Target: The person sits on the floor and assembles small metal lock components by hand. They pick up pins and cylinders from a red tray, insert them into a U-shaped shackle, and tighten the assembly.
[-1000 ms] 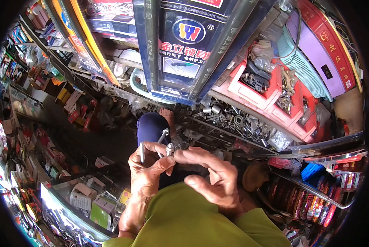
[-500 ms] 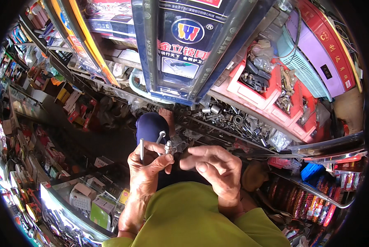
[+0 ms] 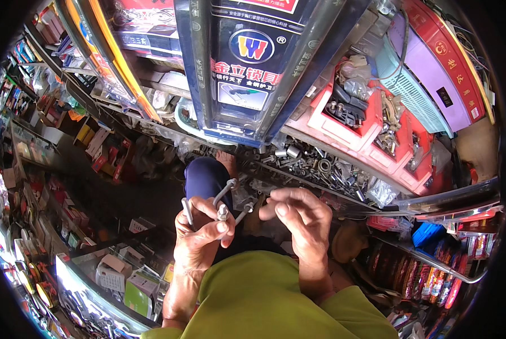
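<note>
Left hand [image 3: 201,236] pinches a metal bolt [image 3: 223,213], metal rods [image 3: 223,193] fanned from its grip, likely for separation; right hand [image 3: 305,223] is loosely spread, seemingly empty.

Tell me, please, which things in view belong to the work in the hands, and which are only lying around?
In the work:
bolt-like metal rods, held in the left hand
right hand, apart from them, visibly holding nothing

Apparently just lying around:
red parts bins
loose metal fittings beside the bins
turquoise plastic basket
</note>
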Demonstrator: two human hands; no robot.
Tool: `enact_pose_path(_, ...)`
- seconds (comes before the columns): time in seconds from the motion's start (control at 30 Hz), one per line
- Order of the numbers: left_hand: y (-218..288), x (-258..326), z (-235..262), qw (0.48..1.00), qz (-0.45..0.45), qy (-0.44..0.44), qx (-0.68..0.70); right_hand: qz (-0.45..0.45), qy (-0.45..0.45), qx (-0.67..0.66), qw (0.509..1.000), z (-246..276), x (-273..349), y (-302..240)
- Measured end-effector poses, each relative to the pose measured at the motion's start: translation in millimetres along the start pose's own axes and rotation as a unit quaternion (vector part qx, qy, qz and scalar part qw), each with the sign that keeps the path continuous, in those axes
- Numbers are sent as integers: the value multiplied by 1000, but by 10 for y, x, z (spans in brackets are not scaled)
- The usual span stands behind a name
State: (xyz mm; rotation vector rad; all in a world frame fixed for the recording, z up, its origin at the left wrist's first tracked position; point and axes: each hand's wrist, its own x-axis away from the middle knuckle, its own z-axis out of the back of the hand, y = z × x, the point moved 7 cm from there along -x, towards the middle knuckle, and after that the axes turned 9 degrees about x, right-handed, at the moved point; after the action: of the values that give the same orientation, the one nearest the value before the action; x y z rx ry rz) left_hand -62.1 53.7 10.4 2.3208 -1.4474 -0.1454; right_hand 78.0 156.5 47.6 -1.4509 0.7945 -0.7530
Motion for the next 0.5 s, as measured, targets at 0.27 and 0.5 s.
enact_pose_path(0.27, -40, 31, -59, 999, 28, -30, 36, -130, -205, -66, 968, -221, 15, 462)
enact_pose_path(0.5, -97, 9, 38, 996, 60, 52, -52, -69, -114, 25, 991, -139, -8, 356)
